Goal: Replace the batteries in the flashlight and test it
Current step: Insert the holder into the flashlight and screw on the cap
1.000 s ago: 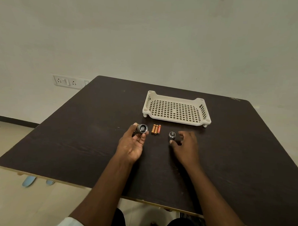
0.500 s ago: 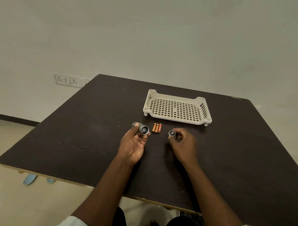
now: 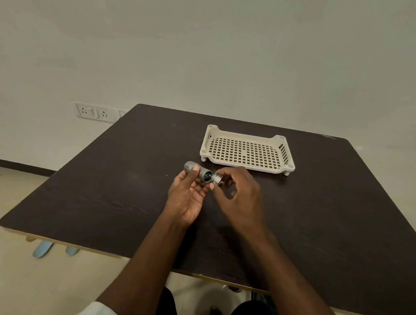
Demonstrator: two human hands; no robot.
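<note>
Over the middle of the dark wooden table (image 3: pixel 107 189), just above its surface, a person's two hands are meeting around a small grey flashlight (image 3: pixel 197 172). Palm turned upward, the left hand (image 3: pixel 188 196) is cradling the flashlight body, with the thumb pressing across the barrel near its far, rounded end and the other fingers curling up beneath it. Its open end is pointing right and toward the camera, and the dark hollow inside is showing. Right against that open end, the right hand (image 3: pixel 238 193) is pinching the flashlight's end cap (image 3: pixel 217 178) between thumb and forefinger, while its remaining fingers are curling loosely under the palm. Cap and body are touching or nearly so; whether the threads are engaging cannot be told from this angle. Whether batteries are sitting inside the barrel is also not clear, since the opening is only showing as a dark hole with a faint glint. Behind the hands, farther across the table and a little to the right, a cream plastic tray (image 3: pixel 281 145) with a perforated floor is standing on short legs, apart from both hands. Beyond the table's left corner, a white socket panel (image 3: pixel 95 112) is sitting low on the pale wall. Under the near left edge, a pair of light blue slippers (image 3: pixel 54 249) is lying on the tiled floor.
</note>
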